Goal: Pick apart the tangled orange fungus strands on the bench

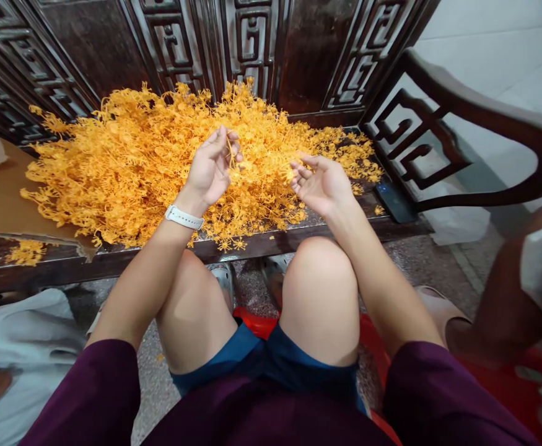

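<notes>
A large heap of orange plastic flower pieces point(126, 167), with thin stems and star-like heads, lies on a dark wooden bench seat point(271, 240). Above the middle of the heap, my left hand point(212, 164), with a pale watch band point(184, 217) at its wrist, pinches a thin orange flower stem point(231, 152) between thumb and fingers. To its right, my right hand point(321, 183) hovers over the heap's front, palm turned inward. Its fingers are loosely curled and apart; orange pieces show just behind the fingertips, and I see none clearly held.
A cardboard sheet point(15, 192) borders the heap at left. The bench's carved back point(308, 56) rises behind, its armrest point(493, 124) at right. A dark phone-like object point(395, 201) lies at the seat's right end. Other people sit close on both sides; a red stool point(256, 322) is under me.
</notes>
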Demonstrator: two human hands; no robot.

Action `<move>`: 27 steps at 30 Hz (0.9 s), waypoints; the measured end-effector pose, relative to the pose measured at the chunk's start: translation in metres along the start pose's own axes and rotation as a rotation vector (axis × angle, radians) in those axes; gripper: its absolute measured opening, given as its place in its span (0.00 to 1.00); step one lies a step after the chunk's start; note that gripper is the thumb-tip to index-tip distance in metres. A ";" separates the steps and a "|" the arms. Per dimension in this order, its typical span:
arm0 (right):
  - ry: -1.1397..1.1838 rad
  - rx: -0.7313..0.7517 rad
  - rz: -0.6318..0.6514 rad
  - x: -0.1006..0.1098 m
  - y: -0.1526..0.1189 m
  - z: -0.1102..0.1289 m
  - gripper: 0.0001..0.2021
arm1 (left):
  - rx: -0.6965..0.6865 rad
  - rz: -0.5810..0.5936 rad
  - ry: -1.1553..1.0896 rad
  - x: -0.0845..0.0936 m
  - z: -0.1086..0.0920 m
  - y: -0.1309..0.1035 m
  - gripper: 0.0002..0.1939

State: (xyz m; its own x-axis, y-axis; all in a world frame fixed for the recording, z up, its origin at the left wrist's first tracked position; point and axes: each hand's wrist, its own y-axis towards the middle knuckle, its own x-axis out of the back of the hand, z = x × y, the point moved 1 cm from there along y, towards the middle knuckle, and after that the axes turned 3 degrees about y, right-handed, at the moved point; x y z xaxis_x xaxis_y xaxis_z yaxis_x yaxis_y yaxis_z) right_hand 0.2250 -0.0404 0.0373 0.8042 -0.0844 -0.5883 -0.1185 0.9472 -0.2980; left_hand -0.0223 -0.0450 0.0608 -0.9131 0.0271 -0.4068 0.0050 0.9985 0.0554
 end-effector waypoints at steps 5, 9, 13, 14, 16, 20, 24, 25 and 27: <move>-0.334 0.305 -0.011 -0.004 0.007 -0.010 0.10 | -0.022 -0.088 -0.016 0.025 -0.010 0.010 0.24; -0.750 0.643 0.074 -0.007 0.023 -0.018 0.09 | -0.032 -0.147 0.057 0.040 -0.012 0.017 0.25; -1.071 0.731 0.119 -0.011 0.038 -0.023 0.12 | -0.041 -0.136 0.075 0.035 -0.011 0.015 0.27; -1.106 0.723 0.119 -0.012 0.039 -0.024 0.10 | -0.044 -0.135 0.076 0.032 -0.011 0.014 0.28; -1.099 0.727 0.128 -0.014 0.039 -0.024 0.06 | -0.047 -0.138 0.081 0.028 -0.011 0.013 0.29; -0.855 0.828 0.083 -0.020 0.022 -0.019 0.09 | -0.074 -0.106 0.105 0.029 -0.010 0.013 0.30; -0.616 0.718 0.067 -0.025 0.005 -0.013 0.15 | -0.054 -0.077 0.094 0.037 -0.008 0.016 0.28; -0.591 0.691 0.068 -0.025 0.003 -0.012 0.16 | -0.048 -0.065 0.092 0.037 -0.008 0.016 0.28; -0.576 0.673 0.072 -0.023 0.003 -0.011 0.18 | -0.037 -0.015 0.135 0.035 -0.007 0.016 0.26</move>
State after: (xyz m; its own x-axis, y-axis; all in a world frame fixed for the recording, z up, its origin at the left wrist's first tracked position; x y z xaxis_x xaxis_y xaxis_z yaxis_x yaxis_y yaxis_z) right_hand 0.2002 -0.0392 0.0419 0.9977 -0.0211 -0.0650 0.0419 0.9405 0.3373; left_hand -0.0576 -0.0287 0.0540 -0.9596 0.0031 -0.2815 -0.0215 0.9962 0.0844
